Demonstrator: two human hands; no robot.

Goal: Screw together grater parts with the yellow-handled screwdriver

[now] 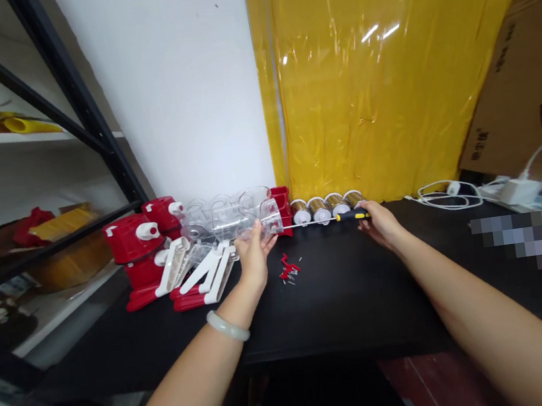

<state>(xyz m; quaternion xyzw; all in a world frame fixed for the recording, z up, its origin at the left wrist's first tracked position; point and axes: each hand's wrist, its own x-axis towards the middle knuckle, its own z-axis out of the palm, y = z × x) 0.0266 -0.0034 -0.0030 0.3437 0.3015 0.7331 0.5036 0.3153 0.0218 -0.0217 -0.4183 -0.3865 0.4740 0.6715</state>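
My left hand [254, 253] is closed around a clear plastic cylinder [271, 216], lying sideways above the black table. In my right hand [377, 222] is a screwdriver [350, 216] with a black and yellow handle. Its long thin shaft points left and reaches the open end of the cylinder; whether the tip touches anything inside, I cannot tell. More clear plastic parts [222, 213] stand behind my left hand. Small red parts and screws [290, 270] lie on the table between my hands. Several metal drums [320, 210] with white ends line up behind the screwdriver.
Red housings [131, 241] and white crank handles with red grips [206, 281] crowd the left of the black table [344, 300]. White cables [450, 196] and a power strip [519, 190] lie at the right. A cardboard box [514, 78] leans behind; a shelf rack [69, 76] stands left.
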